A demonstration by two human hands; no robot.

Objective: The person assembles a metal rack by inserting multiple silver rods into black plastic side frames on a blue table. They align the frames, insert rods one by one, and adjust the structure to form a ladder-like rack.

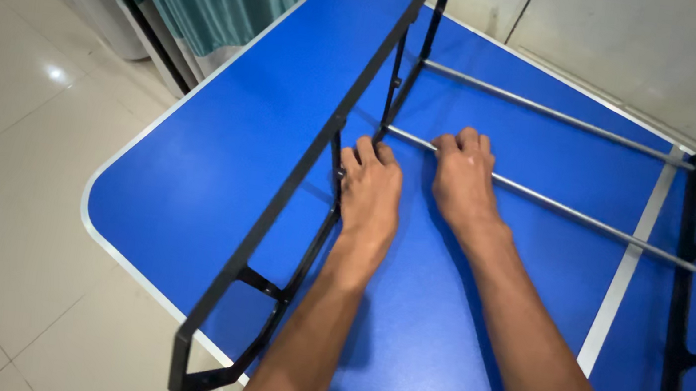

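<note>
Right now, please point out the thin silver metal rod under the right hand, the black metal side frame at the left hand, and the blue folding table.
thin silver metal rod [578, 214], head view, bare middle stretch.
black metal side frame [275, 204], head view, long upper bar.
blue folding table [189, 175], head view, bare top left of the frame.

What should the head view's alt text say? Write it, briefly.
Two bare hands work on a black metal frame on a blue table: the left hand grips the frame, the right hand holds a silver rod.
</note>
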